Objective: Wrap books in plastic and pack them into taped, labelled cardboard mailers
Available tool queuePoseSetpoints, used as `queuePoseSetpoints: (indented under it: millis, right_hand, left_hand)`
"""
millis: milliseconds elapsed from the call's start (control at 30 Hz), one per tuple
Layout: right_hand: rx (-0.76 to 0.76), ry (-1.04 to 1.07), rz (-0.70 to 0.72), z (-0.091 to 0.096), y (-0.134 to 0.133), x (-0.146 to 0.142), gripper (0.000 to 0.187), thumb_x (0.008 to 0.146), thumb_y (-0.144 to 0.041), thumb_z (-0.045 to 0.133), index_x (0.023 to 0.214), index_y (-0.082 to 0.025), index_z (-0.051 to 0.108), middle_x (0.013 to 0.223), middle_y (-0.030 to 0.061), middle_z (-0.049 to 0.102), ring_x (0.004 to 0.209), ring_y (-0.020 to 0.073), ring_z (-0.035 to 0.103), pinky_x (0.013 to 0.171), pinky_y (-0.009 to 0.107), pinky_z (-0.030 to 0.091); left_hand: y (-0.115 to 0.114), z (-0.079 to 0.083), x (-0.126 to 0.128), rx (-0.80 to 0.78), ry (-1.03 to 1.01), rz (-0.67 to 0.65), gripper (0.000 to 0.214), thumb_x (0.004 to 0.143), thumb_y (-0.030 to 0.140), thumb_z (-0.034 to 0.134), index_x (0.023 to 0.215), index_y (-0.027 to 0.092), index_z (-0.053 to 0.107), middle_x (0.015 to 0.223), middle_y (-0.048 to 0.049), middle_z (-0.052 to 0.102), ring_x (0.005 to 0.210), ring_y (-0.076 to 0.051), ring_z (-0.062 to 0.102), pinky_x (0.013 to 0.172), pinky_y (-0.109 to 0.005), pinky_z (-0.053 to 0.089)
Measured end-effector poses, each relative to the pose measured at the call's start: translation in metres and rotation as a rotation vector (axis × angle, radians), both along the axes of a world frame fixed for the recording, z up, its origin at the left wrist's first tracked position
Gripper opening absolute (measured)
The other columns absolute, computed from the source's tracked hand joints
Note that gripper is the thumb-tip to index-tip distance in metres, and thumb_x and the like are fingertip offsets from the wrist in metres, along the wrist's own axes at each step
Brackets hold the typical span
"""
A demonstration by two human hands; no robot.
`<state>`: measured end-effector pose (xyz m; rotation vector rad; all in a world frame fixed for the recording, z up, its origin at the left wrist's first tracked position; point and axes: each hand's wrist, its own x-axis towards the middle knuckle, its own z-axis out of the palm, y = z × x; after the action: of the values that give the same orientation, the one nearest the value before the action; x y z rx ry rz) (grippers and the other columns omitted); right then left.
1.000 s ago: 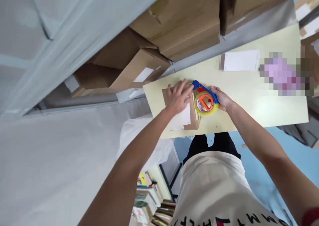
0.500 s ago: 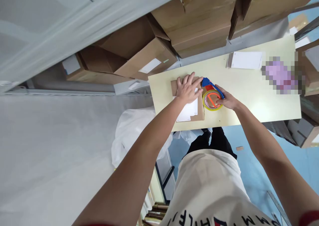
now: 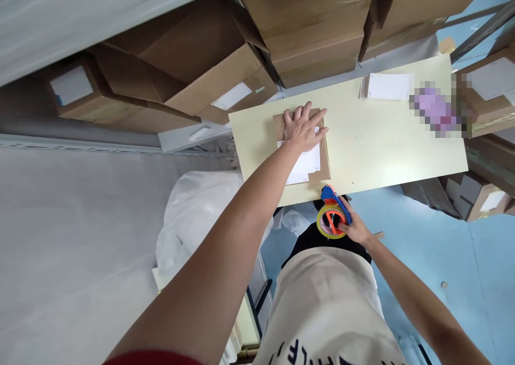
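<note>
My left hand (image 3: pixel 302 128) lies flat with fingers spread on a small flat cardboard parcel (image 3: pixel 324 161) that carries a white label (image 3: pixel 304 167), on a pale yellow table (image 3: pixel 374 145). My right hand (image 3: pixel 353 226) is closed round a tape dispenser (image 3: pixel 331 214) with a blue and orange frame and a yellowish tape roll. It holds the dispenser just off the table's near edge, below the parcel's near end, in front of my body.
Large brown cardboard boxes (image 3: pixel 225 80) are stacked beyond the table. Another small labelled parcel (image 3: pixel 387 86) lies at the table's far side beside a blurred purple item (image 3: pixel 436 111). More boxes (image 3: pixel 478 196) stand on the blue floor at right. A white plastic bag (image 3: pixel 193 220) sits at left.
My right hand has pulled the tape dispenser from beside the parcel, along it toward me, past the table's near edge. My left hand stays pressed on the parcel.
</note>
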<state>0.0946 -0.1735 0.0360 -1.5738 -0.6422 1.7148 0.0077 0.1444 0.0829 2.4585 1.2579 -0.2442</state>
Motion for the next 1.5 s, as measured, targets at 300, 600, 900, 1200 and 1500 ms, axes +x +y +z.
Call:
queuePoseSetpoints:
  millis: [300,600,900,1200,1500]
  right_hand:
    - [0.052,0.039,-0.198,-0.007,0.136,0.043,0.092,0.06,-0.02,0.06,0.148,-0.03,0.034,0.132,0.0056,0.061,0.119,0.0305,0.057,0.099,0.049,0.048]
    - [-0.004,0.125,0.154,0.01,0.234,0.118,0.062,0.058,-0.017,0.064,0.119,-0.026,0.062,0.104,0.003,0.071,0.096,0.0254,0.064,0.084,0.041,0.054]
    - [-0.054,0.021,0.048,-0.002,0.103,0.052,0.09,0.059,-0.016,0.06,0.145,-0.032,0.04,0.118,0.0013,0.068,0.106,0.0263,0.063,0.093,0.044,0.053]
    - [0.043,-0.064,-0.154,-0.015,0.144,0.016,0.088,0.065,-0.024,0.05,0.15,-0.031,0.029,0.124,0.0036,0.063,0.11,0.0265,0.06,0.086,0.042,0.055]
    - [0.083,-0.002,0.098,0.001,0.259,0.115,0.076,0.052,-0.015,0.06,0.128,-0.022,0.058,0.108,0.0041,0.071,0.102,0.0272,0.063,0.09,0.042,0.051]
  left_hand:
    - [0.011,0.008,-0.052,-0.024,0.174,0.365,0.097,0.081,0.074,0.045,0.157,0.031,0.005,0.166,-0.0102,0.008,0.147,-0.045,0.012,0.107,-0.066,0.025]
    - [-0.007,0.01,-0.042,-0.075,0.058,-0.015,0.111,0.067,0.079,0.062,0.156,0.035,0.012,0.166,-0.0043,-0.003,0.148,-0.045,-0.012,0.112,-0.071,-0.001]
    - [-0.008,0.007,-0.044,-0.074,0.044,0.011,0.111,0.066,0.077,0.064,0.156,0.034,0.014,0.166,-0.0065,0.0,0.148,-0.045,-0.011,0.111,-0.072,0.003]
    - [0.001,0.022,-0.042,-0.107,0.068,0.132,0.104,0.071,0.079,0.056,0.156,0.034,0.015,0.166,-0.0083,0.003,0.147,-0.047,0.008,0.11,-0.067,0.02]
    - [-0.019,0.011,-0.059,-0.035,-0.003,-0.02,0.107,0.062,0.072,0.072,0.153,0.032,0.031,0.164,-0.0126,0.014,0.148,-0.044,0.008,0.116,-0.062,0.008]
